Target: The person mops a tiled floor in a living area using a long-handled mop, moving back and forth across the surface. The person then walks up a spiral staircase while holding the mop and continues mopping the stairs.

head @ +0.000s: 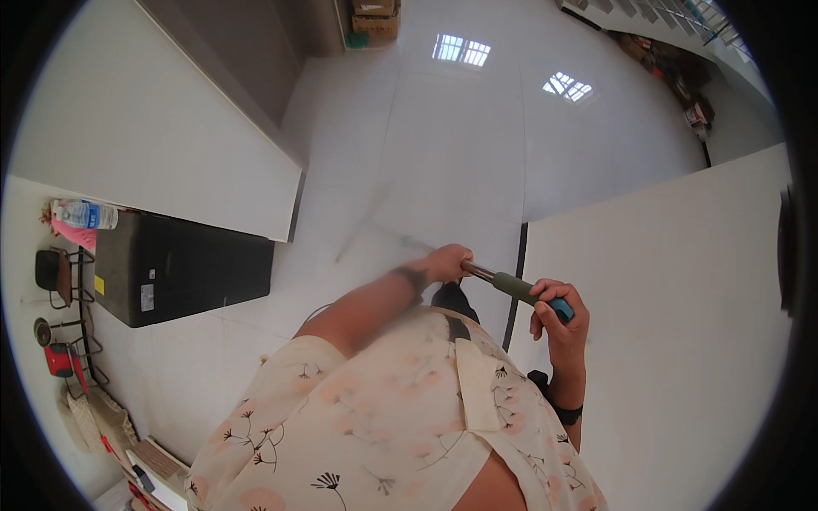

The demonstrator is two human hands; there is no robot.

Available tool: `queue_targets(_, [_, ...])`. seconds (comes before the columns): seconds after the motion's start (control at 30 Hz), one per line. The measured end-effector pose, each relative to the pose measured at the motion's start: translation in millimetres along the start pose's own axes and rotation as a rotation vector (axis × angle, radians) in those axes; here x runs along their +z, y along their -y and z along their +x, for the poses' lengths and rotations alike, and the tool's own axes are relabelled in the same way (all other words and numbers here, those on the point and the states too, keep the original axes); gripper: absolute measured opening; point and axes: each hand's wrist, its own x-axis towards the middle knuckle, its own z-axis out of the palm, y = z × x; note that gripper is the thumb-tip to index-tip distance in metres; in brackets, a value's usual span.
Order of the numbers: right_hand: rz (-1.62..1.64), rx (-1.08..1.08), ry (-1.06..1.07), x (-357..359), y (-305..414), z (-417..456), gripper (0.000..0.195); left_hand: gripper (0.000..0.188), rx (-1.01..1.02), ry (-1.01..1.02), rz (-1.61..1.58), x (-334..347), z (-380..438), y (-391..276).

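My left hand (450,262) is closed around the metal shaft of a long-handled floor tool (484,273), apparently a flat mop. At the upper end, my right hand (562,310) grips the handle by its green foam sleeve (513,287) and blue end cap (562,311). The shaft runs down and left beyond my left hand. Its pale head (367,227) is over the tiled floor (447,140), too blurred to make out clearly.
A white wall (652,274) stands close on my right, and a pale partition (166,121) on my left. Beside it is a black cabinet-like appliance (192,268) with a plastic water bottle (86,214) on top. Cardboard boxes (376,24) sit ahead; a staircase (671,19) rises at far right.
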Motion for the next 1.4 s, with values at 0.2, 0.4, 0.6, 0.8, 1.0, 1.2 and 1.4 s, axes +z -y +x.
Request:
queue_targets(0.2, [-0.050,-0.011,0.298,-57.6,4.5,56.3,0.012,0.017,-0.046,-0.022,0.292,-11.3,53.6,2.5])
queue_targets(0.4, [-0.048,0.053,0.548,-77.0,-8.3,124.5,0.014,0.018,-0.256,-0.097,0.346,-26.1,45.4,1.3])
queue_targets(0.6, [-0.169,0.011,0.822,-56.6,-37.4,176.2,0.015,0.025,-0.114,-0.347,0.231,-3.7,0.9,81.4])
queue_targets(0.8, [-0.250,-0.133,1.139,-24.9,-48.1,218.2,0.015,0.018,-0.246,-0.507,0.257,-12.6,-27.8,77.0])
queue_targets(1.0, [-0.297,-0.126,1.207,4.6,-26.6,261.5,0.014,0.013,-0.232,-0.632,0.427,-39.9,-14.2,88.8])
queue_targets(1.2, [-0.350,0.013,0.981,4.9,21.6,316.4,0.014,0.011,-0.146,-0.453,0.409,-98.2,49.9,81.8])
queue_targets(1.4, [-0.395,0.118,0.646,-8.8,78.8,376.0,0.014,0.007,0.051,-0.411,0.296,-165.5,149.1,73.5])
